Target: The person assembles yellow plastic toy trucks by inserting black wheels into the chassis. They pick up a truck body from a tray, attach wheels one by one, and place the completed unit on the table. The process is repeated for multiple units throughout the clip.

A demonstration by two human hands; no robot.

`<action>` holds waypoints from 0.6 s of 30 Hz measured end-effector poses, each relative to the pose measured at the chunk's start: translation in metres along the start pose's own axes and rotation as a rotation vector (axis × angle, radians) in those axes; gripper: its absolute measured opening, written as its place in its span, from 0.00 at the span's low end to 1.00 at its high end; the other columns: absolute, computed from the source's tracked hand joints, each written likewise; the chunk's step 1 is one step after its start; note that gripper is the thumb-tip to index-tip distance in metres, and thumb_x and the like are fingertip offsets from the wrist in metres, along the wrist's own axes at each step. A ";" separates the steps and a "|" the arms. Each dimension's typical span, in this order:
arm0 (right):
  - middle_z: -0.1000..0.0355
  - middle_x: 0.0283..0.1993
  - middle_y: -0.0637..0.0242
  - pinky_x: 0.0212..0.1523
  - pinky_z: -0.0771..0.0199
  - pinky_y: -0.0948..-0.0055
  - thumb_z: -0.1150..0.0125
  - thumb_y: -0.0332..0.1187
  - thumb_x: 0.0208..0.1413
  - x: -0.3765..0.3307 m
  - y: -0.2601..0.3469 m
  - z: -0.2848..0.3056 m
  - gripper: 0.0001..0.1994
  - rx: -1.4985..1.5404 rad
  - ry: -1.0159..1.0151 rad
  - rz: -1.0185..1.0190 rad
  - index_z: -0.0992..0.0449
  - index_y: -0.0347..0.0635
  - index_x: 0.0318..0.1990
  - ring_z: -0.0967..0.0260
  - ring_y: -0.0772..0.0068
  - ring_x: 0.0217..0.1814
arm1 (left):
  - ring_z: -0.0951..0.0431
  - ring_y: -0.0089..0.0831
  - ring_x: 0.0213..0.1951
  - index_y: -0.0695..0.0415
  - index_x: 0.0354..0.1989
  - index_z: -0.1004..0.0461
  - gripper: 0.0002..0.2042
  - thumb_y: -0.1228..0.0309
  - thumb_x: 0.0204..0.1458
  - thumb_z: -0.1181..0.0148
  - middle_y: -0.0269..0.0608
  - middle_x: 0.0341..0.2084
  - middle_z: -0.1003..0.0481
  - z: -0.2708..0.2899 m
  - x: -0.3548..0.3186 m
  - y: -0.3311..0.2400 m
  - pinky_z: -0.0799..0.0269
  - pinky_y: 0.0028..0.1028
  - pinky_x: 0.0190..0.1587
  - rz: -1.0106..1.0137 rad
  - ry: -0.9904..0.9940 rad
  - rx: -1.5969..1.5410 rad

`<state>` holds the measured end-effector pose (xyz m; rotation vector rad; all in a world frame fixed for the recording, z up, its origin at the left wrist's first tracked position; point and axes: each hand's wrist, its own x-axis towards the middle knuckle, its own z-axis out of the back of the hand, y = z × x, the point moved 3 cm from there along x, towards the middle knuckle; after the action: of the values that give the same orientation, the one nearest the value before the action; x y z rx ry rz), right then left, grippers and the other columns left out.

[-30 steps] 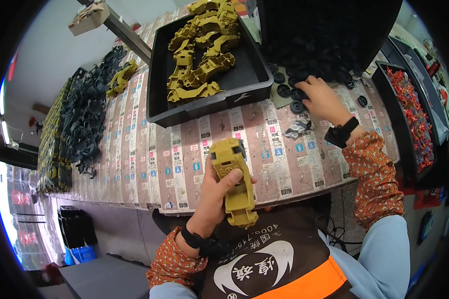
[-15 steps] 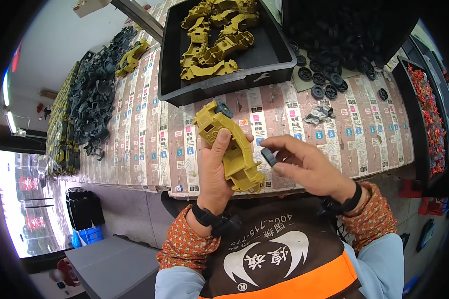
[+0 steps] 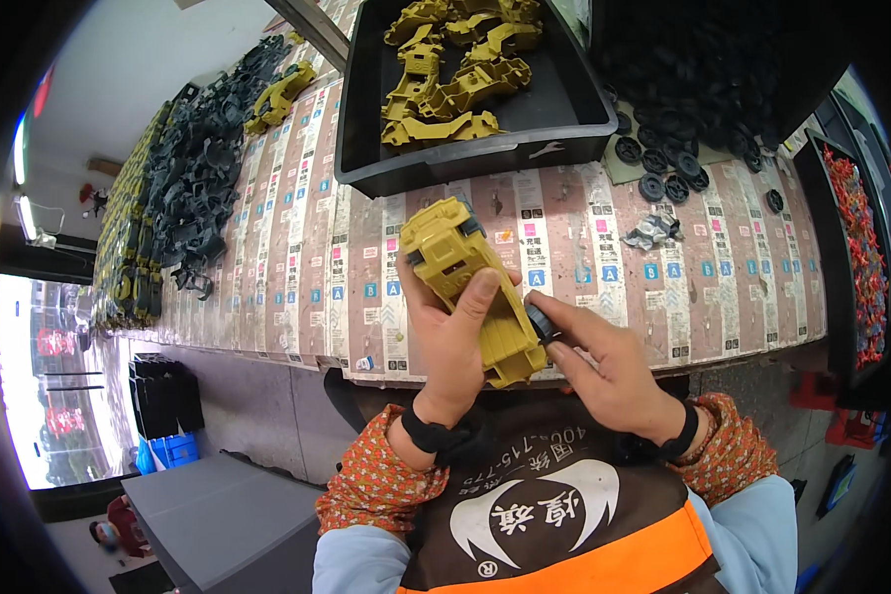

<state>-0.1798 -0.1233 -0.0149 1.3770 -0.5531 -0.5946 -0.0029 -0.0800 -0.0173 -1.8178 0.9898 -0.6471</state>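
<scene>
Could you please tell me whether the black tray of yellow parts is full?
Partly filled, as far as it shows: yellow parts lie in the black tray, with its bare bottom visible beside them.

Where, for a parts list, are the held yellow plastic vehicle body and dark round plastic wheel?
Yellow plastic vehicle body (image 3: 502, 322): head view, on its lower half.
Dark round plastic wheel (image 3: 540, 322): head view, outer edge.
</scene>
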 end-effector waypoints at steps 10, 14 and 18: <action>0.29 0.47 0.43 0.57 0.29 0.59 0.50 0.18 0.44 -0.007 -0.009 -0.012 0.42 -0.051 0.074 0.140 0.42 0.32 0.75 0.29 0.43 0.50 | 0.26 0.32 0.59 0.54 0.75 0.52 0.44 0.87 0.53 0.33 0.42 0.61 0.33 -0.005 -0.009 -0.002 0.25 0.32 0.60 -0.095 -0.034 0.041; 0.28 0.49 0.43 0.59 0.28 0.61 0.51 0.19 0.44 -0.001 -0.005 -0.018 0.42 0.012 0.158 0.112 0.42 0.33 0.75 0.27 0.46 0.52 | 0.27 0.33 0.60 0.54 0.73 0.51 0.42 0.84 0.54 0.32 0.42 0.60 0.34 0.008 -0.015 -0.008 0.25 0.33 0.60 -0.157 -0.046 0.036; 0.26 0.54 0.45 0.57 0.24 0.63 0.44 0.24 0.53 0.016 0.015 -0.018 0.36 -0.035 0.294 0.039 0.39 0.37 0.74 0.25 0.50 0.55 | 0.19 0.34 0.49 0.56 0.69 0.48 0.35 0.79 0.58 0.33 0.42 0.53 0.29 0.033 -0.010 -0.026 0.18 0.33 0.50 0.096 -0.105 0.013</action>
<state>-0.1550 -0.1198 -0.0014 1.3871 -0.3304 -0.3595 0.0261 -0.0499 -0.0080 -1.7630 0.9932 -0.4931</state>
